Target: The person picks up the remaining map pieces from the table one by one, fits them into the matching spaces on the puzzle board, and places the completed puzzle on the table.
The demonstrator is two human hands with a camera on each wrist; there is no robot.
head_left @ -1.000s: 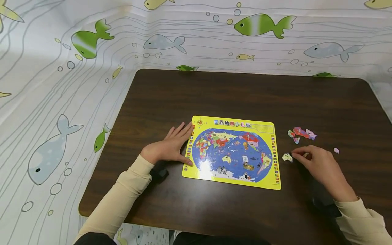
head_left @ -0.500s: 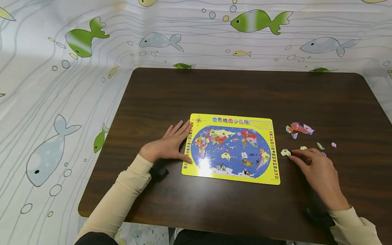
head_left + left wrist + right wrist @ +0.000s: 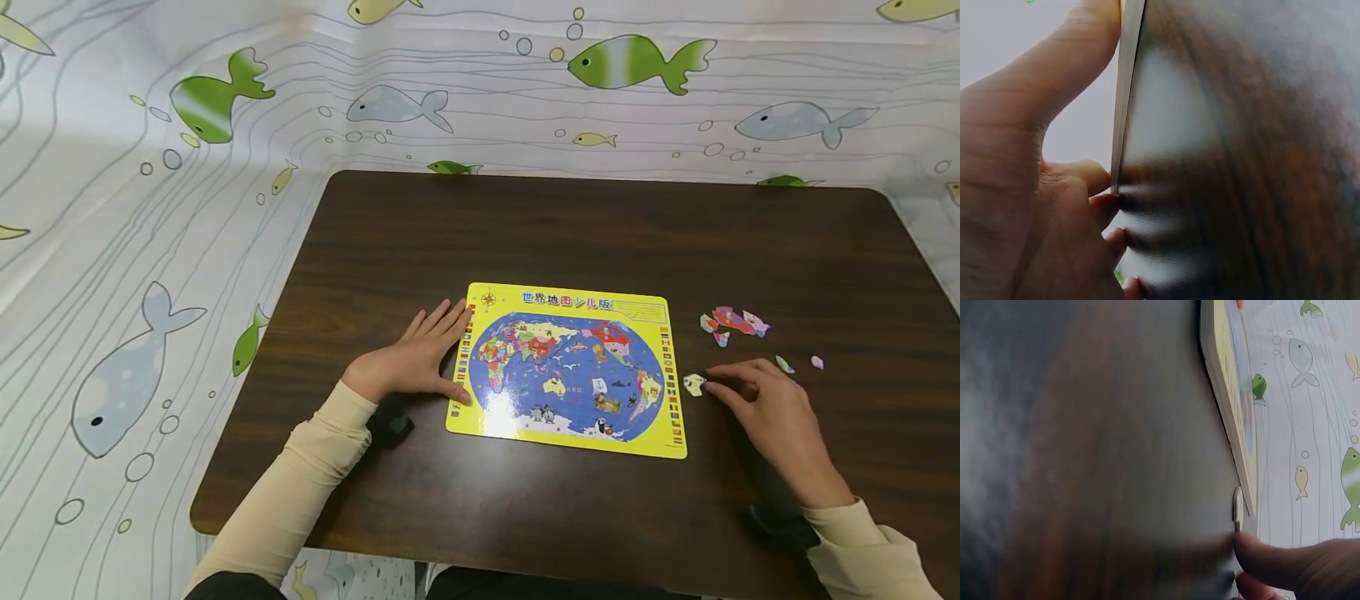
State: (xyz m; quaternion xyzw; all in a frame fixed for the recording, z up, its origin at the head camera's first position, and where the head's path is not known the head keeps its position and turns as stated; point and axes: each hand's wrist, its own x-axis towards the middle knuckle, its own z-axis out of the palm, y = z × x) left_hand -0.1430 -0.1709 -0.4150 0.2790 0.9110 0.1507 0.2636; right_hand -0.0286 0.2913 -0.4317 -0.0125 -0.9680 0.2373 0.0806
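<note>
Holds the left hand (image 3: 411, 360) at the left edge of a yellow world-map board (image 3: 568, 375), with fingers fanned well apart, thumb laid over the printed border and index tip at the rim. Rests the remaining left fingertips beyond that rim, by the brown table (image 3: 525, 229). Pinches a small pale piece (image 3: 693, 384) by its right end, between thumb and forefinger of the right hand (image 3: 780, 425). Has that piece just beside the board's right edge — off the map, with a narrow gap between. Cannot tell from the right wrist view whether to call it flat or slightly tilted, seeing it almost edge-on. Has a green piece (image 3: 784, 364) just past the right hand's knuckles, and a pink piece (image 3: 817, 362) farther right, on its own. Has a loose cluster lying beyond the right hand — a red piece (image 3: 727, 318) in the middle, a lilac piece (image 3: 756, 323) close on its right, and two smaller multicoloured ones near its left. Wears beige sleeves (image 3: 288, 483) on both arms. Faces a white backdrop (image 3: 510, 92) printed with fish and bubbles.
</note>
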